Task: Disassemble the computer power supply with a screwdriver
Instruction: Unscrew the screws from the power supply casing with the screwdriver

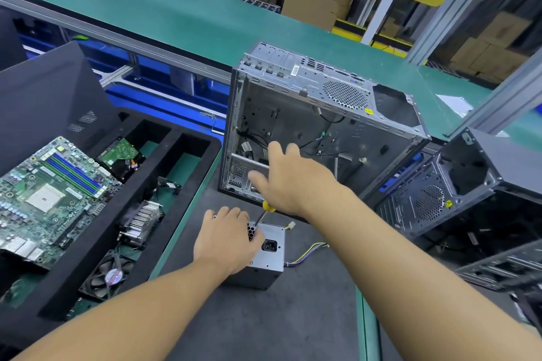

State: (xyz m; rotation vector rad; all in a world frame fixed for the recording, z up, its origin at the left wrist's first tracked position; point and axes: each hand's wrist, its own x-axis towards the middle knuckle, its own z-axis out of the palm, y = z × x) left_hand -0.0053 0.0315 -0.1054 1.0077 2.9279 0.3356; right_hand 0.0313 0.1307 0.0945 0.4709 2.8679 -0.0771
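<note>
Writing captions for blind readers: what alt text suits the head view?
A left hand grips a grey metal power supply on a dark mat while a yellow-handled screwdriver stands tilted against its top face, under the right hand, fingers spread. An open silver computer case stands behind.

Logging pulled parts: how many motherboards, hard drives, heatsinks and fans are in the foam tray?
Motherboard: 1
Hard drive: 1
Heatsink: 1
Fan: 1
Total: 4
</note>
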